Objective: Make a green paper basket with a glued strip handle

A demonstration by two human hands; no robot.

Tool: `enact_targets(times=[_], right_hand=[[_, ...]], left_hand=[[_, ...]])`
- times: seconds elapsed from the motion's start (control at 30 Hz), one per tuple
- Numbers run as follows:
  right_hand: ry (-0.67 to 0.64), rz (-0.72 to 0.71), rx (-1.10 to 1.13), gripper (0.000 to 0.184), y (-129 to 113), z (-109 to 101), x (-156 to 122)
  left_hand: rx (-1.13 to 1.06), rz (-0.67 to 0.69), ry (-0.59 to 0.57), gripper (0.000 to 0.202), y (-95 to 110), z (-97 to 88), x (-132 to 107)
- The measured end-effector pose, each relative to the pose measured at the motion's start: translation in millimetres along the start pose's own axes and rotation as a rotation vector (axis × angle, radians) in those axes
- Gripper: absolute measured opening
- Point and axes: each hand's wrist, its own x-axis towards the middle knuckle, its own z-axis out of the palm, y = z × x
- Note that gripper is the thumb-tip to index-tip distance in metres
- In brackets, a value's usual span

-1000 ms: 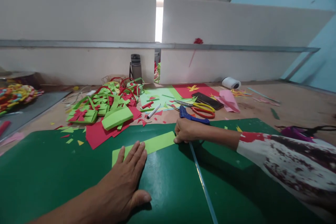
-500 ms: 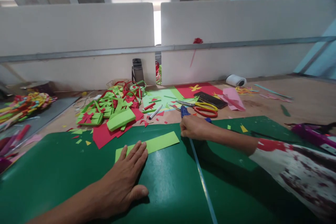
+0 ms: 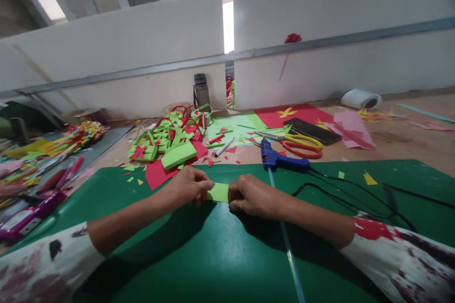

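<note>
Between my hands is a lime-green paper strip (image 3: 218, 192) above the green mat (image 3: 227, 255); its two ends are hidden by my fingers. My left hand (image 3: 186, 184) is closed on the strip's left end, thumb and fingers pinching it. At the other end my right hand (image 3: 254, 195) grips the paper with curled fingers. A blue glue gun (image 3: 284, 157) lies just beyond my right hand. From it a clear bluish stick (image 3: 289, 251) runs toward me across the mat, passing under my right forearm.
Behind the mat lie scissors with yellow and red handles (image 3: 302, 146), a black phone (image 3: 313, 131), a white marker (image 3: 223, 147) and a heap of green and red paper pieces (image 3: 170, 135). A black cord (image 3: 341, 199) crosses the mat's right side. A dark bottle (image 3: 201, 91) stands by the white panel.
My right hand has let go of the glue gun and moved left onto the green strip. The left hand, flat before, now pinches the strip's left end. The view has tilted.
</note>
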Motion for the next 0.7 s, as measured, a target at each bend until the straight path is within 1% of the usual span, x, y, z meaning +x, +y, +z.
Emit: enact_targets(times=[0.1, 0.13, 0.2, 0.33, 0.47, 0.57, 0.7], right_hand=[[0.006, -0.007, 0.021, 0.011, 1.1, 1.6, -0.8], [0.009, -0.009, 0.023, 0.012, 1.2, 2.2, -1.0], [0.020, -0.012, 0.022, 0.012, 1.4, 3.5, -1.7], [0.034, -0.013, 0.016, 0.012, 1.8, 4.9, -3.5], [0.026, -0.002, 0.016, 0.011, 2.5, 4.9, -4.5], [0.020, -0.001, 0.016, 0.010, 3.0, 5.5, -4.2], [0.022, -0.004, 0.014, 0.010, 4.0, 6.9, -3.4]], left_hand=[[-0.012, -0.090, -0.217, 0.030, 4.1, 4.7, 12.8], [-0.009, -0.116, -0.260, 0.031, 4.7, 6.0, 17.3], [0.006, -0.154, -0.305, 0.031, 5.6, 7.5, 25.5], [0.041, -0.205, -0.347, 0.032, 9.4, 5.9, 33.8], [0.054, -0.246, -0.357, 0.032, 11.6, 0.1, 31.2], [0.059, -0.266, -0.340, 0.034, 5.7, -6.3, 27.2], [0.063, -0.272, -0.294, 0.035, -8.4, -16.6, 21.7]])
